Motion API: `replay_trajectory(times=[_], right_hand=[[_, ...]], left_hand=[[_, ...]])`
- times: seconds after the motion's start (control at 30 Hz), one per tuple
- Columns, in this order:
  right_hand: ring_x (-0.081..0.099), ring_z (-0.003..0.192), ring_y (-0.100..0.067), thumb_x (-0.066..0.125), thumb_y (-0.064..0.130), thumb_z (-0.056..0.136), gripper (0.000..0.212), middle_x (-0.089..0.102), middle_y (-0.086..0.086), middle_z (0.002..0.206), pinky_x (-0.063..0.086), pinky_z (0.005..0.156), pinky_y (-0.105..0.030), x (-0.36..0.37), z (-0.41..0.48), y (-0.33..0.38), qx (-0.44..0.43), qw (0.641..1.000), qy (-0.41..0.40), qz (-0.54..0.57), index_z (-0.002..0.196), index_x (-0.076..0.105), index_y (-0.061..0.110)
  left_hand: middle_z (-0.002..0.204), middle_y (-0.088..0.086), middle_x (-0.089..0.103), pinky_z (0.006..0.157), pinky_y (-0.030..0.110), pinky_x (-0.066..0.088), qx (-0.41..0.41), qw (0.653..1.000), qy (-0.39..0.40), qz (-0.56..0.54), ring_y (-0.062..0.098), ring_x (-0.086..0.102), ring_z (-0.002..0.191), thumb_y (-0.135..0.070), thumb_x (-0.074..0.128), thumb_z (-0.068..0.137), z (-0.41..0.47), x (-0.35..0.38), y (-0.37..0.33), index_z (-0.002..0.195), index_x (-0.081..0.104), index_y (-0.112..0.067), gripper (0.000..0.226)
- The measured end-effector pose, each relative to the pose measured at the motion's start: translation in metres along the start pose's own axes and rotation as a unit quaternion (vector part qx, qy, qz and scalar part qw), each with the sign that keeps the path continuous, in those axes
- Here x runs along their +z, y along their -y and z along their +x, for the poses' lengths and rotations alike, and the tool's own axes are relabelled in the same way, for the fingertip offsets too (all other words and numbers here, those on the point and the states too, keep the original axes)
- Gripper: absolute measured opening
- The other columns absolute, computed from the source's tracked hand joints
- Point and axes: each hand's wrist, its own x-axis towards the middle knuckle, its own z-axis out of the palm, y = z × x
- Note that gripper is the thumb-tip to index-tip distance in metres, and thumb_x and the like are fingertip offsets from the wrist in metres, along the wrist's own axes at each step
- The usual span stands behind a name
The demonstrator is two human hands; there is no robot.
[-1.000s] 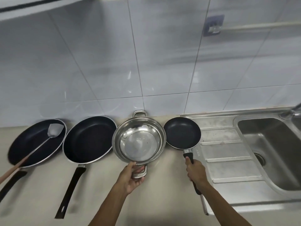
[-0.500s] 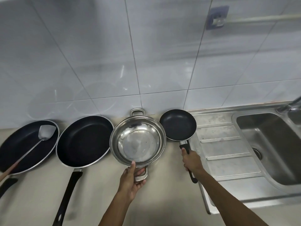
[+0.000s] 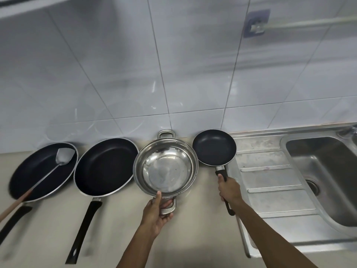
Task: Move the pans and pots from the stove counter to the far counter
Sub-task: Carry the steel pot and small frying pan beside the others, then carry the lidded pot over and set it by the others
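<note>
A steel two-handled pot (image 3: 166,169) sits on the beige counter (image 3: 202,229) against the tiled wall. My left hand (image 3: 157,213) grips its near handle, thumb on the rim. Right of it lies a small black frying pan (image 3: 214,147), partly over the sink's draining board. My right hand (image 3: 229,189) is closed around its black handle. Left of the pot rests a large black frying pan (image 3: 105,166) with its handle pointing toward me. Farther left is another black pan (image 3: 41,171) holding a metal spatula (image 3: 58,161) with a wooden handle.
A stainless steel sink (image 3: 328,176) with a ribbed draining board (image 3: 270,182) fills the right side. A tap (image 3: 351,130) shows at the right edge. The tiled wall stands directly behind the pans, with a hook and rail (image 3: 256,24) high on it.
The view has shifted slightly, so the row of pans sits a little differently in frame. Both hands keep the same grips on the pot handle and the small pan handle.
</note>
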Motion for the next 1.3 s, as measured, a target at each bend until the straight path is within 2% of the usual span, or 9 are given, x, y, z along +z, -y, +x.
replay_trajectory(times=[0.2,0.4,0.5,0.6,0.7,0.9,1.07,1.2,1.3], right_hand=[[0.051,0.04,-0.023,0.047,0.036,0.104,0.044,0.057,-0.008,0.056,0.048,0.046,-0.034,-0.027,-0.001,-0.009,0.008,1.0,0.004,-0.013,0.074,0.059,0.005],[0.056,0.038,-0.017,0.05,0.035,0.104,0.043,0.066,-0.013,0.067,0.049,0.038,-0.025,-0.031,0.0,-0.008,0.037,0.998,0.04,0.035,0.093,0.063,-0.005],[0.061,0.041,-0.019,0.051,0.036,0.103,0.041,0.07,-0.016,0.071,0.052,0.04,-0.026,-0.034,-0.001,-0.008,0.038,0.997,0.051,0.047,0.096,0.062,-0.003],[0.063,0.041,-0.022,0.053,0.035,0.103,0.04,0.071,-0.016,0.071,0.054,0.042,-0.028,-0.038,-0.004,-0.009,0.04,0.996,0.054,0.059,0.094,0.061,-0.003],[0.062,0.04,-0.024,0.052,0.034,0.103,0.038,0.07,-0.016,0.068,0.053,0.042,-0.029,-0.04,-0.012,-0.013,0.042,0.995,0.058,0.069,0.094,0.06,-0.002],[0.064,0.045,-0.027,0.055,0.036,0.102,0.036,0.072,-0.015,0.071,0.057,0.049,-0.034,-0.044,-0.039,-0.032,0.057,0.993,0.074,0.075,0.098,0.061,0.001],[0.069,0.052,-0.027,0.06,0.04,0.1,0.037,0.076,-0.017,0.082,0.062,0.055,-0.037,-0.055,-0.067,-0.051,0.078,0.988,0.104,0.081,0.106,0.061,0.003],[0.069,0.057,-0.03,0.063,0.046,0.097,0.041,0.078,-0.017,0.085,0.059,0.061,-0.04,-0.067,-0.091,-0.073,0.083,0.985,0.119,0.09,0.104,0.063,0.006],[0.071,0.062,-0.027,0.063,0.051,0.095,0.04,0.08,-0.011,0.088,0.056,0.062,-0.04,-0.079,-0.112,-0.09,0.081,0.984,0.137,0.08,0.104,0.066,0.012]], left_hand=[[0.109,0.015,0.077,0.066,0.038,0.056,0.004,1.0,-0.017,-0.005,0.029,0.072,0.099,-0.045,0.065,0.094,0.0,0.003,0.004,0.126,0.061,-0.007,0.05],[0.109,0.016,0.077,0.066,0.036,0.055,0.01,0.999,-0.028,-0.027,0.029,0.072,0.094,-0.05,0.067,0.09,-0.001,0.005,0.012,0.112,0.069,-0.001,0.053],[0.108,0.016,0.077,0.063,0.034,0.057,0.013,0.998,-0.028,-0.052,0.027,0.072,0.089,-0.05,0.067,0.09,-0.005,0.006,0.015,0.111,0.068,-0.001,0.053],[0.117,0.017,0.074,0.06,0.033,0.059,0.018,0.997,-0.027,-0.068,0.027,0.073,0.089,-0.048,0.064,0.093,-0.013,0.008,0.02,0.1,0.065,-0.006,0.043],[0.122,0.02,0.072,0.068,0.035,0.057,0.02,0.997,-0.019,-0.072,0.028,0.073,0.096,-0.047,0.061,0.095,-0.021,0.009,0.026,0.103,0.061,-0.009,0.038],[0.124,0.021,0.071,0.076,0.037,0.056,0.03,0.996,-0.001,-0.087,0.027,0.073,0.101,-0.04,0.053,0.102,-0.036,0.009,0.052,0.126,0.06,-0.003,0.045],[0.11,0.013,0.078,0.091,0.044,0.057,0.037,0.997,-0.002,-0.062,0.027,0.077,0.097,-0.045,0.054,0.101,-0.047,0.008,0.09,0.119,0.061,-0.005,0.045],[0.109,0.01,0.079,0.09,0.045,0.054,0.034,0.999,0.003,-0.008,0.027,0.076,0.1,-0.046,0.052,0.101,-0.058,0.01,0.133,0.119,0.058,-0.003,0.047],[0.107,0.01,0.079,0.089,0.045,0.056,0.029,1.0,0.006,0.009,0.027,0.076,0.099,-0.046,0.053,0.101,-0.07,0.017,0.156,0.116,0.06,-0.005,0.044]])
